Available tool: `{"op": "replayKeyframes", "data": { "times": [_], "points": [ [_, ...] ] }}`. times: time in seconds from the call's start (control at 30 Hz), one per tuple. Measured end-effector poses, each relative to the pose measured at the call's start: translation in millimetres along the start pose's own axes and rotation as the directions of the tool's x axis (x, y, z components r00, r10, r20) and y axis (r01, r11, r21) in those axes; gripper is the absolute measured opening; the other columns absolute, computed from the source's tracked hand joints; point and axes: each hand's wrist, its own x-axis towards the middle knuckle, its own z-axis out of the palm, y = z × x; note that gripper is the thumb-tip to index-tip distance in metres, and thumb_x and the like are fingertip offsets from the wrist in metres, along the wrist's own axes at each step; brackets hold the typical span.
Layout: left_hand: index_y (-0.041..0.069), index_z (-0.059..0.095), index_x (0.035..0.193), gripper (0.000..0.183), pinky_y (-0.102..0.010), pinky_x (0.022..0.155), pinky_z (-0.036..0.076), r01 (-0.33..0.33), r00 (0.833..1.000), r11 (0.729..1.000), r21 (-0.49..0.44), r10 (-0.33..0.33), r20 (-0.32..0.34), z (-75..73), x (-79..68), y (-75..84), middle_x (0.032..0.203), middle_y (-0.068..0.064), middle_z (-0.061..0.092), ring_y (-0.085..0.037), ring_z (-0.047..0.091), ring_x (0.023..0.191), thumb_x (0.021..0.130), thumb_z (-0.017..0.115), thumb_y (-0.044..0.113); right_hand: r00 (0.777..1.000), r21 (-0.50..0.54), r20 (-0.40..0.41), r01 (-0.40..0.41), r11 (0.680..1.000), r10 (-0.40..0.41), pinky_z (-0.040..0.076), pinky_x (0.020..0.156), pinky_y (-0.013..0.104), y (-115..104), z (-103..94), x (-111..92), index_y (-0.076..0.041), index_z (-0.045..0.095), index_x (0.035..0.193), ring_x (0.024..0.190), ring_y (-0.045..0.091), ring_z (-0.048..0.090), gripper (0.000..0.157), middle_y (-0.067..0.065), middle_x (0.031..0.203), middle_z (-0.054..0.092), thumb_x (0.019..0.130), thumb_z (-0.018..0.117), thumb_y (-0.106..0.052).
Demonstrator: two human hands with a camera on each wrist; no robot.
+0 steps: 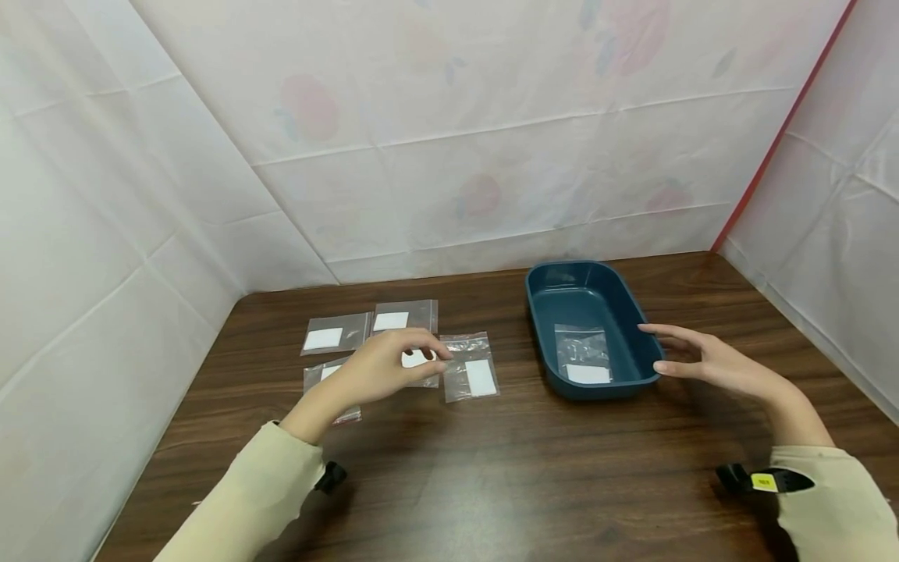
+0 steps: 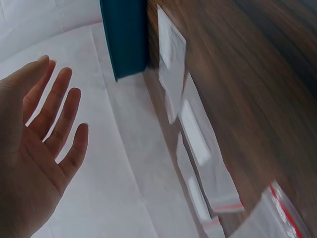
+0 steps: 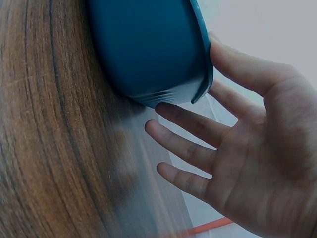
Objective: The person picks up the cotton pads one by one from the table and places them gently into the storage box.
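Note:
My left hand [image 1: 393, 363] hovers over several clear zip bags, its fingers loosely bent and nothing between them. Each bag holds a white rectangular piece. The right-hand bag [image 1: 456, 382] lies just beyond my left fingertips, and the upper left bag [image 1: 351, 332] lies behind the hand. Two other bags are partly hidden under it. My right hand [image 1: 730, 367] is at the right side of a dark blue plastic tray [image 1: 572, 300], fingers spread and the thumb at the rim. Inside the tray lies one more zip bag [image 1: 581, 343] with a white piece at its near end.
The brown wood-grain table [image 1: 492, 484] stretches in front of the bags and tray. Pale printed sheeting [image 1: 456, 140] hangs behind it and along both sides. A red strip [image 1: 787, 117] runs down the right corner.

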Motion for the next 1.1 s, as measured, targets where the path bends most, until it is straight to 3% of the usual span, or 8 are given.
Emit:
{"op": "replayKeyframes", "data": {
  "times": [0.2,0.5,0.6,0.73,0.83,1.1],
  "points": [
    [0.028,0.073,0.107,0.013,-0.040,0.083,0.049,0.056,0.998,0.998,0.006,-0.056,0.020,-8.0,-9.2,-6.6,0.098,0.019,0.065,-0.014,0.062,0.095,0.094,0.071,0.028,1.000,0.002,-0.003,0.002,1.000,-0.002,0.034,0.093,0.075,1.7,0.2,-0.7,-0.012,0.037,0.153,0.134,0.054,0.032,0.064,0.028,0.155,0.028,0.098,0.065,-0.029],
    [0.027,0.072,0.109,0.016,-0.043,0.089,0.048,0.109,0.993,0.994,0.008,-0.110,0.046,-15.0,-23.1,-16.6,0.103,0.019,0.065,-0.014,0.061,0.101,0.094,0.071,0.030,1.000,0.007,0.006,-0.011,1.000,0.011,0.035,0.093,0.074,0.8,-0.2,0.5,-0.014,0.036,0.154,0.135,0.054,0.032,0.064,0.028,0.155,0.028,0.098,0.064,-0.030],
    [0.026,0.072,0.109,0.016,-0.041,0.082,0.048,0.112,0.993,0.993,0.028,-0.113,0.045,-16.9,-28.3,-21.1,0.104,0.017,0.065,-0.014,0.061,0.098,0.094,0.071,0.027,1.000,0.005,0.007,-0.011,1.000,0.010,0.035,0.093,0.074,0.3,-0.1,0.6,-0.014,0.036,0.154,0.135,0.054,0.032,0.064,0.028,0.155,0.028,0.098,0.064,-0.031],
    [0.026,0.073,0.107,0.015,-0.030,0.067,0.045,0.116,0.992,0.991,0.061,-0.118,0.033,-18.5,-35.7,-27.7,0.098,0.015,0.065,-0.015,0.057,0.080,0.092,0.073,0.024,1.000,0.016,0.005,-0.006,1.000,0.005,0.034,0.094,0.074,-0.3,0.4,0.4,-0.013,0.036,0.154,0.135,0.055,0.031,0.064,0.027,0.156,0.027,0.098,0.064,-0.030],
    [0.027,0.073,0.107,0.015,-0.028,0.066,0.045,0.133,0.990,0.989,0.063,-0.135,0.032,-20.2,-41.4,-32.4,0.097,0.016,0.065,-0.016,0.056,0.079,0.092,0.074,0.027,1.000,0.026,0.003,-0.001,1.000,0.001,0.034,0.094,0.075,-0.7,0.6,0.5,-0.013,0.036,0.153,0.135,0.055,0.031,0.064,0.027,0.156,0.027,0.098,0.064,-0.029],
    [0.020,0.073,0.109,0.021,-0.047,0.085,0.049,0.147,0.988,0.988,0.039,-0.149,0.049,-24.6,-54.9,-46.8,0.102,0.011,0.069,-0.022,0.062,0.096,0.090,0.074,0.031,1.000,0.015,0.001,-0.006,1.000,0.006,0.034,0.094,0.074,-0.1,0.3,-0.5,-0.013,0.036,0.154,0.135,0.055,0.031,0.065,0.027,0.156,0.027,0.098,0.064,-0.029]
  ]
}}
